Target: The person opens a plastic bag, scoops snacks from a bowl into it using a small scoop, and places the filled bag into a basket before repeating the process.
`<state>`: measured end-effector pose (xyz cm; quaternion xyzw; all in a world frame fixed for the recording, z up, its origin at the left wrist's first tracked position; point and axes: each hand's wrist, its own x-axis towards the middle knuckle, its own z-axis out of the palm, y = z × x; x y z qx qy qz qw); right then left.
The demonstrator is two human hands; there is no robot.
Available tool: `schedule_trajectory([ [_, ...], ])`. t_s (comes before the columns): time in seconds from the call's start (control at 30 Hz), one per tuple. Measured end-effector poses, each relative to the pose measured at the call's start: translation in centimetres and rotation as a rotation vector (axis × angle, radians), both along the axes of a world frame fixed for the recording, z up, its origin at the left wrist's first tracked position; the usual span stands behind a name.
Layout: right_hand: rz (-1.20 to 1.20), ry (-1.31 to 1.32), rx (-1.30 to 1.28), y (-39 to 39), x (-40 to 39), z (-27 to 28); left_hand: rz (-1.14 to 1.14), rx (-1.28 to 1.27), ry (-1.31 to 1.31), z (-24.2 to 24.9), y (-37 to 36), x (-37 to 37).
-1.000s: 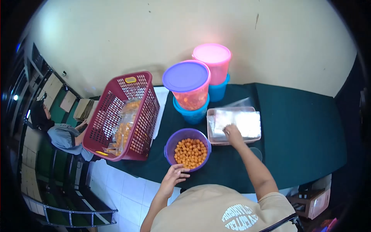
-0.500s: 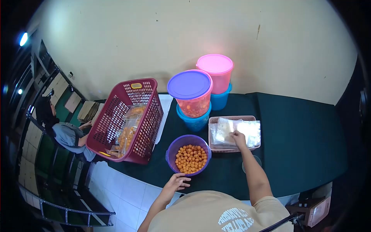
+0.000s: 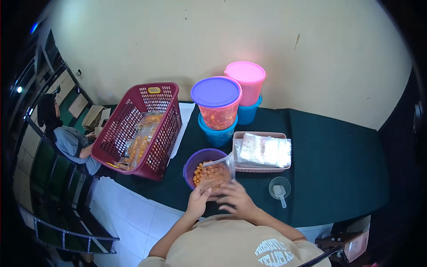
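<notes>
A clear plastic bag [image 3: 226,167] is held over the purple bowl [image 3: 187,168], which contains many round orange snacks [image 3: 198,174]. My left hand [image 3: 199,201] pinches the lower part of the bag at the bowl's near edge. Beside it, my right hand [image 3: 235,198] is blurred, with its fingers apart near the bag's lower right side. More clear bags [image 3: 266,150] lie stacked in a pale pink basket [image 3: 262,169] right of the bowl.
A maroon basket [image 3: 153,151] holds filled bags [image 3: 140,142]. Stacked tubs with purple [image 3: 216,92] and pink lids [image 3: 245,72] stand behind. A small scoop [image 3: 279,191] rests in a clear bowl [image 3: 272,188]. Another person [image 3: 71,144] is at far left.
My right hand has moved from the bag stack to the purple bowl, bringing a clear bag. My left hand now meets it there. The clear bowl with the scoop has come into full view.
</notes>
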<state>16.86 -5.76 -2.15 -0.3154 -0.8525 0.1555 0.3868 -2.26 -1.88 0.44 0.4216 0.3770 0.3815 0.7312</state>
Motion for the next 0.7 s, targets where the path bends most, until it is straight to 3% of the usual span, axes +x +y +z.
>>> schedule_trajectory([
  [0.07, -0.525, 0.351, -0.089, -0.5, 0.5, -0.2, -0.035, 0.594, 0.224, -0.6, 0.2, -1.2],
  [0.13, -0.770, 0.661, -0.196, 0.3, 2.0, -2.3, -0.112, 0.560, 0.187, 1.8, 0.0, -2.3],
  [0.2, -0.623, 0.966, -0.597, 0.5, 3.6, -2.8, -0.351, 0.510, -0.002, 2.2, 0.5, -3.5],
  [0.23, -0.625, 0.967, -0.594, 0.3, 4.7, -3.1, -0.412, 0.516, -0.026, 2.5, 0.8, -4.0],
  [0.27, -0.379, 0.975, -0.817, -0.1, 5.9, -3.3, -0.417, 0.515, -0.025, 2.4, 0.8, -4.1],
  [0.3, -0.123, 0.969, -1.029, -0.4, 6.3, -3.5, -0.303, 0.431, -0.024, 2.2, 0.9, -4.3],
  [0.37, -0.220, 0.933, -0.972, -1.1, 6.0, -3.3, -0.018, 0.319, 0.118, 2.7, 1.0, -3.9],
  [0.4, -0.312, 0.889, -0.915, -1.6, 5.8, -2.6, -0.020, 0.320, 0.118, 3.0, 0.7, -3.8],
  [0.47, -0.288, 0.986, -0.896, -2.4, 4.7, -0.2, 0.335, 1.147, 1.312, 3.4, 0.3, -3.9],
  [0.53, -0.256, 0.950, -0.839, -3.1, 3.2, 0.7, 0.451, 1.187, 1.226, 3.1, -0.3, -3.8],
  [0.6, -0.192, 0.760, -0.803, -3.7, 1.4, 1.4, -0.033, 0.744, 0.902, 3.5, -1.7, -3.4],
  [0.67, -0.074, 0.527, -0.742, -3.0, -0.4, 0.9, -0.372, 0.501, 0.424, 2.3, -2.1, -2.2],
  [0.7, -0.004, 0.684, -0.857, -3.1, -1.6, 1.2, -0.358, 0.480, 0.385, 1.4, -2.5, -1.7],
])
